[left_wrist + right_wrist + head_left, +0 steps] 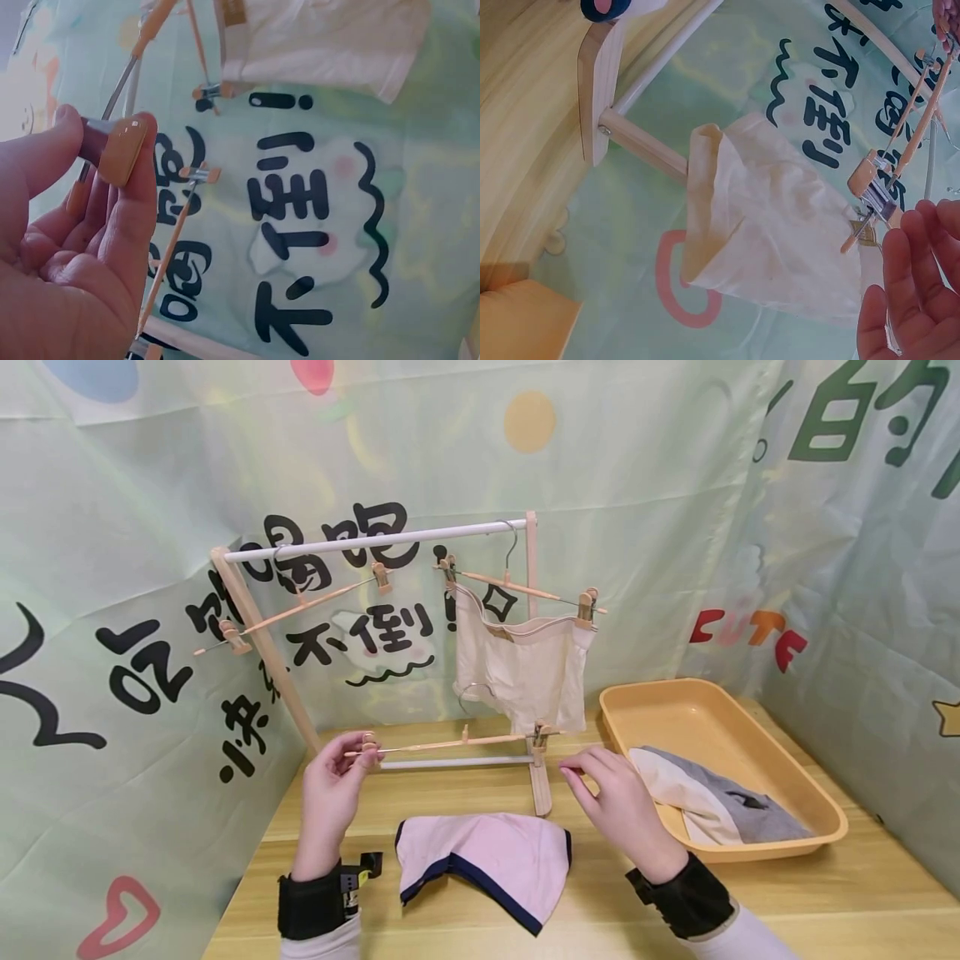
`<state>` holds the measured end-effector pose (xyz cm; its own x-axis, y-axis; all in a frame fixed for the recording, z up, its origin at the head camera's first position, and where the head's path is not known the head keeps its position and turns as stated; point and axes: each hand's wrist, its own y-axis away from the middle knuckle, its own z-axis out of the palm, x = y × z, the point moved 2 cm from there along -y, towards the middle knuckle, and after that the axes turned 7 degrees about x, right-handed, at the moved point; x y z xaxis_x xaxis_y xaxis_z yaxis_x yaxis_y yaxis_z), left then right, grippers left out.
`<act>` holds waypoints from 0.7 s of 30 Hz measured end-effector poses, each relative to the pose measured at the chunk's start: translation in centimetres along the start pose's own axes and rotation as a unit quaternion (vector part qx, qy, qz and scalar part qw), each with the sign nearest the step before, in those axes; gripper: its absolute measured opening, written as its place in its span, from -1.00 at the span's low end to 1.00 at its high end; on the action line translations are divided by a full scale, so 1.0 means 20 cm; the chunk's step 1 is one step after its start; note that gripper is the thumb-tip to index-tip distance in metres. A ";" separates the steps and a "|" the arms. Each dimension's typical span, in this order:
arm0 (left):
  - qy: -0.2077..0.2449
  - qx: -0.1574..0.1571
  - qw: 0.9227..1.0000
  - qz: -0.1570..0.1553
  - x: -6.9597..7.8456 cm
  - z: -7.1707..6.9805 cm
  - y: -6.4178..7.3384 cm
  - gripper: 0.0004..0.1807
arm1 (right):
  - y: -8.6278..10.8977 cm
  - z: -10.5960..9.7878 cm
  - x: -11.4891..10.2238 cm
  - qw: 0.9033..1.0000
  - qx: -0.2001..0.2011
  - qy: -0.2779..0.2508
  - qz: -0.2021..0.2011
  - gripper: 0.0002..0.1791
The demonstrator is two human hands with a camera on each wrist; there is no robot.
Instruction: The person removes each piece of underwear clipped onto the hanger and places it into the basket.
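My left hand (333, 793) pinches the clip (124, 150) at the left end of a wooden clip hanger (450, 743), holding it level in front of the drying rack. Nothing hangs from this hanger, and its hook points up. Just past its right-end clip (874, 184), my right hand (618, 802) is held with relaxed fingers, apart from the hanger and holding nothing. Below, pink shorts with navy trim (495, 860) lie flat on the table. Cream shorts (525, 660) hang by two clips from another hanger on the rack.
The rack's white top rail (390, 537) also carries a bare clip hanger (307, 603) at left. To the right stands a yellow tray (697, 693) with a grey and cream garment (720, 802) in it. Printed cloth walls (637, 460) enclose the wooden table (600, 910).
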<state>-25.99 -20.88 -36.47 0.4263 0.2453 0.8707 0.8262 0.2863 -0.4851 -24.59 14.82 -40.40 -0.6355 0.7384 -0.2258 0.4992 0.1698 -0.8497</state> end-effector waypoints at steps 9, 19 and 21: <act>0.011 0.092 0.995 0.023 0.06 -0.06 0.00 -0.74 | 0.01 0.01 0.00 1.000 -0.008 0.003 0.000 -0.89; 0.000 0.154 0.987 0.039 0.10 -0.09 0.01 -0.71 | 0.01 0.01 0.01 1.000 -0.009 0.002 0.001 -0.88; 0.006 0.163 0.986 0.039 0.09 -0.10 0.01 -0.71 | 0.01 0.02 0.01 1.000 -0.017 0.003 -0.001 -0.89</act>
<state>-24.36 -22.17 -34.74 0.4901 0.2685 0.8293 0.6285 0.5504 -0.5496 -24.79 14.71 -40.81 -0.6324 0.7423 -0.2215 0.5178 0.1924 -0.8336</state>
